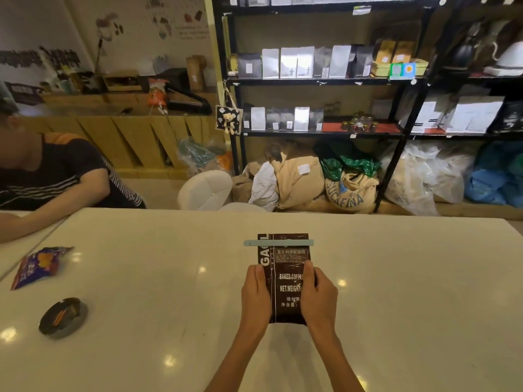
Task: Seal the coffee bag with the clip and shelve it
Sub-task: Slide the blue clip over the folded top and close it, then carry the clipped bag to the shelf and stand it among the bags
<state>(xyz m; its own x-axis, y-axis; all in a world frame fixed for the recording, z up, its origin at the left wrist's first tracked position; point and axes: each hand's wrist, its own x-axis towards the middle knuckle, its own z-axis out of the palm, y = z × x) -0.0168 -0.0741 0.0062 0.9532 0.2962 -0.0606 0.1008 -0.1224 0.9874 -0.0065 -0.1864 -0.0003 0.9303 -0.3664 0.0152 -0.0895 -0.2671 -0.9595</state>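
Gripped the dark brown coffee bag by its two long edges, left hand on the left edge, right hand on the right. Lay flat on the white table, near centre. Carried the pale blue clip clamped across its far end. Faced black shelving beyond the table.
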